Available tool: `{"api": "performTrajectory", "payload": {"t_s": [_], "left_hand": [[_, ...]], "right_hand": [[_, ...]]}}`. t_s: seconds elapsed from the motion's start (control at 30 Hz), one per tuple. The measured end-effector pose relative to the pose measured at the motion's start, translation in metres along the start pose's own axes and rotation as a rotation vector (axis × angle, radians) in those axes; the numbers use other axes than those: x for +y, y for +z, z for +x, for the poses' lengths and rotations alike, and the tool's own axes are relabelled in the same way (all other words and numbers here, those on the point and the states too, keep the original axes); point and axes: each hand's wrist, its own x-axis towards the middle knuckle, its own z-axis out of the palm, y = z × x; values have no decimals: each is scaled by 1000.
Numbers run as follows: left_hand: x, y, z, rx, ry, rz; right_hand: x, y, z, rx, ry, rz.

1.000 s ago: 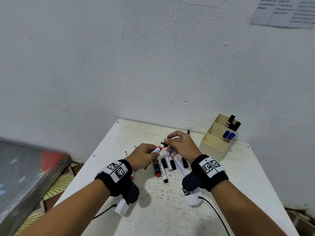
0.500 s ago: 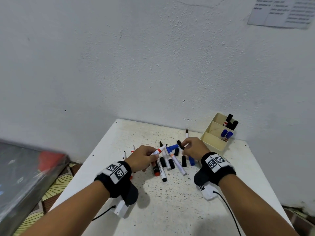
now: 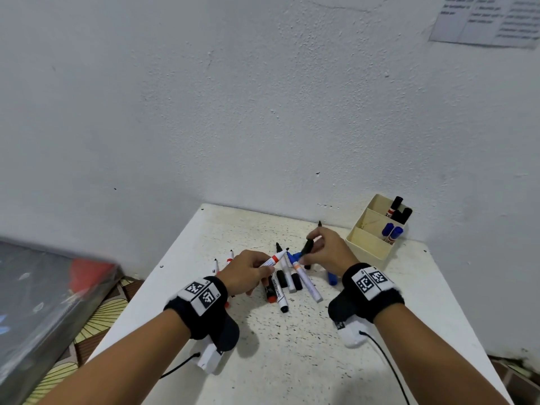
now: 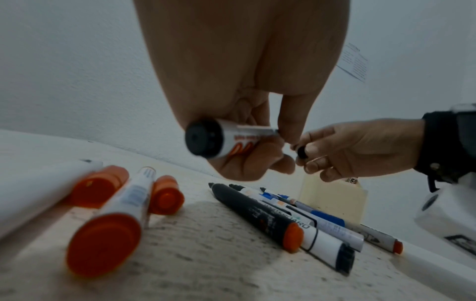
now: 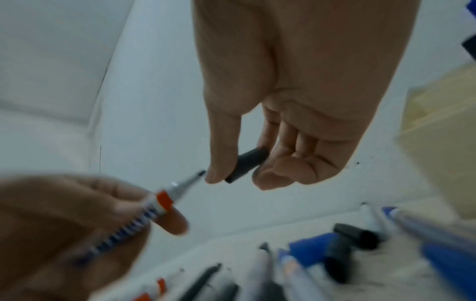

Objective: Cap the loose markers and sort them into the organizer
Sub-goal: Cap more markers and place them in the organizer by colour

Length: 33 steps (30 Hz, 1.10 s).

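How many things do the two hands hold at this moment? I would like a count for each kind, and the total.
uncapped marker, gripped by the left hand: 1
black cap, pinched by the right hand: 1
Total: 2

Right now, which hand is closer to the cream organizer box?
Right. The right hand holds a black cap just beside the organizer; the left hand sits farther across the marker pile.
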Motion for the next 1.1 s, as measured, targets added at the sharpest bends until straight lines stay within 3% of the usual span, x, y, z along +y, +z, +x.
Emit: {"api": "performTrajectory", "payload": {"t_s": [0.07, 0.2, 0.37, 0.7, 0.77, 0.87, 1.03, 1.1], "left_hand": [[0, 0, 1, 4, 3, 6], [1, 1, 2, 1, 3, -1], [3, 0, 0, 14, -2, -25], [3, 2, -4, 12, 7, -48], [1, -1, -6, 16, 4, -44], [-3, -8, -8, 26, -18, -40], [-8, -15, -10, 47, -36, -24], [-11, -16, -10, 57, -47, -22]], "right_hand": [[-9, 6, -3, 41, -38, 167], [-19, 15, -3, 137, -77, 264], [-24, 22, -8, -62, -45, 318], [-15, 18, -5, 118, 36, 503], [-2, 13, 2, 178, 106, 431], [19, 6, 11, 109, 165, 50], [16, 6, 8, 74, -1, -367], [9, 11, 4, -51, -71, -477]]}}
